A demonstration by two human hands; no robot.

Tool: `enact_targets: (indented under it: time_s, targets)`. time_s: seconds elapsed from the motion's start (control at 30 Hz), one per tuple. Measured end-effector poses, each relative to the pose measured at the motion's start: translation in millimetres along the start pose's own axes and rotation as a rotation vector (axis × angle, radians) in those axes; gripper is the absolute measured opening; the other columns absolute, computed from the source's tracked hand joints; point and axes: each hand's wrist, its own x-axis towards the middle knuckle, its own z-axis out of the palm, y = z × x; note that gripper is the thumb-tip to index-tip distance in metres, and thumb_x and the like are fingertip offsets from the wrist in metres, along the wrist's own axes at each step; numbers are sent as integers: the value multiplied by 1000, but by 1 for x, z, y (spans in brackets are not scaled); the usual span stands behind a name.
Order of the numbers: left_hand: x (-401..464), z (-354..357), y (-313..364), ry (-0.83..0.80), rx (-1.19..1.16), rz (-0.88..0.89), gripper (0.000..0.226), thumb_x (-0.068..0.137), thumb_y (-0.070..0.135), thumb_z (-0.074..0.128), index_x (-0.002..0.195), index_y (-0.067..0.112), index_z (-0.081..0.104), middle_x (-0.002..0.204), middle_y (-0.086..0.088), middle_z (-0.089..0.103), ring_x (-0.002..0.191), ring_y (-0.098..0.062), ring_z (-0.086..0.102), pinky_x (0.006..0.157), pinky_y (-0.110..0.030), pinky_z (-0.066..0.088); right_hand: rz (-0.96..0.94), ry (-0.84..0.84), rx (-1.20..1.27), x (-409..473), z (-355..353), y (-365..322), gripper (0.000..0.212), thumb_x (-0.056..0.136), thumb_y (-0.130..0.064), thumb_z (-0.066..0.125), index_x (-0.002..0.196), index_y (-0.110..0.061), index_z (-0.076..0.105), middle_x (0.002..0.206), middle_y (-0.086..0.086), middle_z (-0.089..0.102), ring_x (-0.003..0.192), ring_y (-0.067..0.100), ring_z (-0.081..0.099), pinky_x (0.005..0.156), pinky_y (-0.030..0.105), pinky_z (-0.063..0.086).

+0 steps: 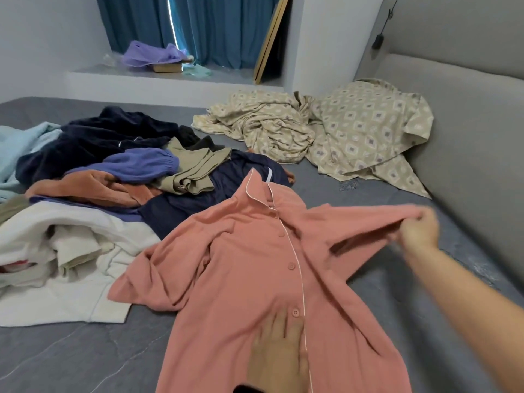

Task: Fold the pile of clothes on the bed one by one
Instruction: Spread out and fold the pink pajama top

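Note:
A salmon-pink button-up pyjama shirt (249, 268) with white piping lies front side up on the grey bed (71, 355), collar pointing away from me. My left hand (279, 344) presses flat on its lower front beside the bottom button, fingers straight. My right hand (419, 229) grips the end of the shirt's right sleeve and holds it stretched out, slightly off the bed. The pile of unfolded clothes (107, 177) sits to the left: dark navy, purple, rust, olive, white and light blue pieces, partly overlapped by the shirt's left sleeve.
A crumpled beige patterned sheet (340, 131) lies at the far right against the grey padded headboard (467, 123). Behind the bed a window ledge (175, 78) holds a purple garment, with teal curtains and a leaning frame above it.

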Motion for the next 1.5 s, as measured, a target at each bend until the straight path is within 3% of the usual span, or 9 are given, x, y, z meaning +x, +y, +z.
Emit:
enact_targets:
  time_s: [0.27,0.47,0.57,0.8,0.87,1.0,1.17,1.33,1.5]
  targets:
    - [1,-15,-1,-74,-40,-137,72,71,48,38,141,35,33,145,13,43,136,-5,38,115,-32,-4,-602,-107,-278,-7,-23,-95,17,95,-17,45,108,-10,52,103,17,57,94,29,51,75,34,31]
    - [12,-36,-13,259,-832,-449,46,84,22,64,128,15,53,122,6,58,108,-7,55,104,-21,37,-1559,-764,-1082,-102,57,-52,40,72,-32,43,98,-16,70,115,12,65,120,33,51,102,42,36]
    - [17,-49,-33,440,-1419,-723,52,72,31,74,115,15,50,121,-10,60,101,-19,59,99,-39,47,-1391,-1257,-1519,-141,82,10,46,76,-29,66,119,-13,62,147,16,38,137,30,31,111,41,27]
    - [16,-87,-85,787,-1939,-961,25,90,32,62,112,24,57,112,3,61,99,-12,60,86,-30,47,-249,-1341,-408,-135,57,19,32,57,9,43,46,-19,54,104,6,71,106,8,62,82,18,44]
    - [20,-88,-99,758,-1973,-1016,17,89,31,64,104,24,59,110,3,63,92,-9,61,78,-28,48,-350,-988,-229,-123,60,16,33,63,17,41,68,-8,62,93,10,72,76,6,66,66,9,44]
    - [20,-80,-108,704,-1978,-1046,10,91,15,61,101,17,62,110,-1,66,92,-11,63,69,-28,59,-828,-597,-1004,-73,72,22,75,72,2,53,139,-28,39,147,-2,34,129,23,30,107,41,26]
    - [22,-87,-107,609,-2023,-878,14,97,14,52,107,14,62,94,-6,74,95,-17,66,65,-35,59,-846,-819,-1370,-23,68,19,33,87,-46,59,114,-28,53,137,-4,46,131,22,28,104,42,22]
    - [39,-102,-102,575,-1986,-640,27,97,19,51,122,15,60,112,-4,71,102,-16,68,78,-37,58,-802,-905,-1210,18,37,-31,79,42,-99,39,67,-24,49,69,-11,55,76,17,54,69,31,33]
    - [47,-90,-92,430,-1881,-685,17,95,15,54,108,8,63,109,-10,70,99,-21,68,76,-39,58,-810,-676,-1836,36,46,-55,67,90,-71,18,115,-29,64,125,-7,59,127,22,43,108,51,20]
